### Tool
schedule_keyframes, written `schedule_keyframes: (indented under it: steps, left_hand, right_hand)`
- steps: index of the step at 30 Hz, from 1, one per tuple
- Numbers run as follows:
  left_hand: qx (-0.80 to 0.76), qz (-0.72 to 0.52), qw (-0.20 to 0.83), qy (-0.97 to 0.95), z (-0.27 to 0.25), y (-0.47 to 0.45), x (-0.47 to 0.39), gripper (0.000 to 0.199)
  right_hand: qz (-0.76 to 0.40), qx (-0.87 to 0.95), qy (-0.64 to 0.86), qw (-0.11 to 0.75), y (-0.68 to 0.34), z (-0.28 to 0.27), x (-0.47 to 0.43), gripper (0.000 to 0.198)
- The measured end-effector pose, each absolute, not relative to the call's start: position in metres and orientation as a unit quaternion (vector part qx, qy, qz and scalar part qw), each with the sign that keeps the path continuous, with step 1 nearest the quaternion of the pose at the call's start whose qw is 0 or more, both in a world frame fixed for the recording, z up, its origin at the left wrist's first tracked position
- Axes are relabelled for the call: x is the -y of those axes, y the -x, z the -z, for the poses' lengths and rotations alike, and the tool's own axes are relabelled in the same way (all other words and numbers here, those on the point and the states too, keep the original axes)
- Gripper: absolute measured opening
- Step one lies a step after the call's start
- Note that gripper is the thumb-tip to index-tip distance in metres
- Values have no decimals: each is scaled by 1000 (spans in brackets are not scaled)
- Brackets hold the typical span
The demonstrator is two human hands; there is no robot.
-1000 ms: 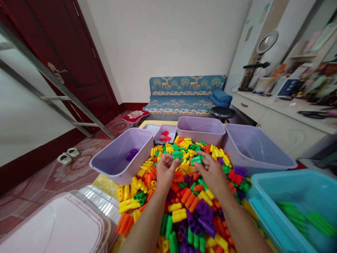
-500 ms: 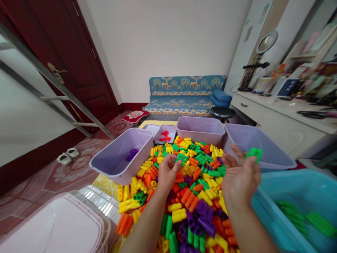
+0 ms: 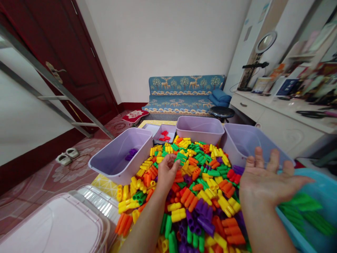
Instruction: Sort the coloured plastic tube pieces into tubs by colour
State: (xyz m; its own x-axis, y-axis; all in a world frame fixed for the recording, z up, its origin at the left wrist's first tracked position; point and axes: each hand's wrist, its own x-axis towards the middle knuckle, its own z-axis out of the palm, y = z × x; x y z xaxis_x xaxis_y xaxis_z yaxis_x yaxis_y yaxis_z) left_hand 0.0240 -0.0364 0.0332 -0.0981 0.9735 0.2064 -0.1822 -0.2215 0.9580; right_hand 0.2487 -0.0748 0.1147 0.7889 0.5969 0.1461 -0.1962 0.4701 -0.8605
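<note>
My left hand (image 3: 167, 172) is closed on a green plastic toy block (image 3: 181, 158) of joined round tubes, held above the pile. My right hand (image 3: 271, 179) is open, palm up and fingers spread, at the near edge of the turquoise bin (image 3: 316, 174). Just past its thumb, a blurred green block (image 3: 305, 203) shows in the bin, over other green blocks (image 3: 319, 221). Beneath both hands spreads a heap of yellow, orange, green, purple and red tube blocks (image 3: 191, 198). Part of the bin is hidden behind my right hand.
Lilac bins stand at the left (image 3: 121, 154), back (image 3: 200, 126) and right (image 3: 252, 140); the left one holds purple blocks (image 3: 131, 154). A small tray (image 3: 158, 138) contains red blocks. Stacked lids (image 3: 65, 225) lie front left. A ladder (image 3: 65, 98) leans by the door.
My right hand has moved right and opened, letting go of the green block, which is now over the turquoise bin. My left hand has hardly moved.
</note>
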Motion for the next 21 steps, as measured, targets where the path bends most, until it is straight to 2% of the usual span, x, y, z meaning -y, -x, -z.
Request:
schedule_keyframes:
  steps: [3, 6, 9, 12, 14, 17, 21]
  left_hand:
    - [-447, -595, 435, -507, -33, -22, 36, 26]
    - [-482, -592, 322, -560, -35, -18, 35, 27]
    - [-501, -616, 207, -571, -39, -14, 37, 22]
    - [-534, -602, 186, -564, -43, -12, 42, 22]
    - [-570, -551, 171, -586, -45, -13, 46, 31]
    - [-626, -426, 98, -646, -50, -15, 53, 42]
    - [-664, -302, 38, -682, -59, -19, 59, 31]
  right_hand:
    - [-269, 183, 401, 856, -238, -110, 68, 43]
    - [-305, 299, 449, 785, -223, -102, 60, 32]
    - [-272, 531, 566, 569, -212, -93, 58, 31]
    - [-172, 679, 648, 300, -205, -81, 60, 25]
    - [-134, 715, 659, 190, -200, -73, 62, 29]
    - [-116, 746, 641, 137, -193, -64, 63, 37]
    - [-101, 743, 650, 124, -189, -61, 61, 31]
